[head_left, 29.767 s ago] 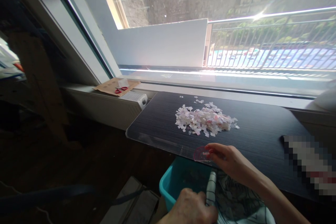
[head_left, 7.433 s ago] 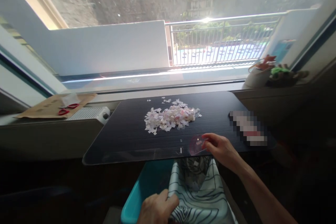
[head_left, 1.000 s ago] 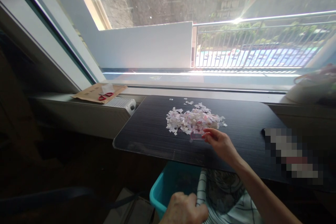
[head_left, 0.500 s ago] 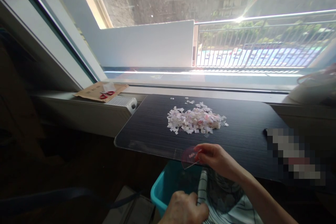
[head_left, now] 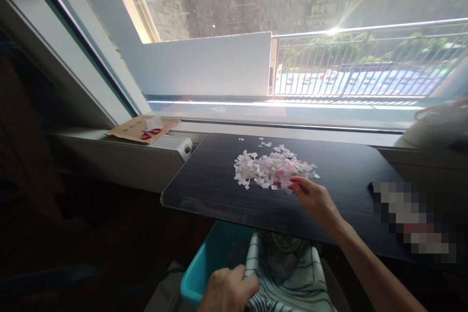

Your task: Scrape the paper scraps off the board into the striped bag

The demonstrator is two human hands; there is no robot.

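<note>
My right hand (head_left: 316,200) pinches a thin pink see-through plastic piece (head_left: 281,179) with a rounded edge. The piece is against the near right side of a heap of small white and pinkish paper scraps (head_left: 263,165) on the dark table. My left hand (head_left: 230,286) is closed on the edge of a striped cloth bag (head_left: 310,280), below the table's front edge. The bag hangs open and has a dim interior. Beside it stands a turquoise bin (head_left: 193,277), partly hidden by the bag and my left hand.
A few loose scraps lie behind the heap on the dark table (head_left: 204,195). Red-handled scissors (head_left: 151,133) rest on a brown envelope (head_left: 127,129) on the sill, near a white radiator (head_left: 171,144). A blurred-out object (head_left: 409,217) lies at the table's right.
My right hand has moved from over the bin up and forward to the heap with the pink piece. My left hand and the bag have shifted left, covering more of the bin.
</note>
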